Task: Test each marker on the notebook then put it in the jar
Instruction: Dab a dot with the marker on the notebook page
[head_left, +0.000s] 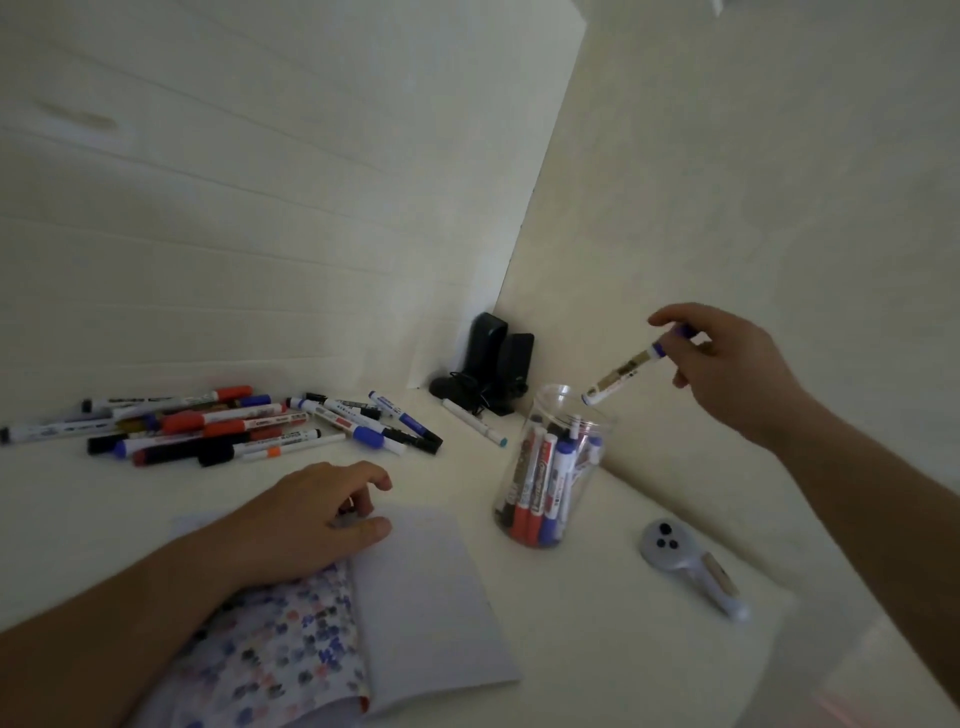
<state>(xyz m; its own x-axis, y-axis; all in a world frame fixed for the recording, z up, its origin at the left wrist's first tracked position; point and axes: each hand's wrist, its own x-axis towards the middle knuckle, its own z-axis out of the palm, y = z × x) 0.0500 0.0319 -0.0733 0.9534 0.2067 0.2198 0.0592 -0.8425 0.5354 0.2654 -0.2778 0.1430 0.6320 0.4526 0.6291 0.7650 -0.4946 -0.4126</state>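
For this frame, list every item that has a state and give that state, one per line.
Right hand: pinches a blue-capped marker, tilted, lower end over the jar mouth.
Jar: upright, lidless, holds several markers.
Left hand: rests on the notebook, fingers loosely curled.
Notebook: lying open, right page blank.
Loose markers: capped, lying flat in a pile.
Controller: lying on its side.

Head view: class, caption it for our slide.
Right hand lowers a blue-capped marker toward the jar; left hand rests on the notebook.
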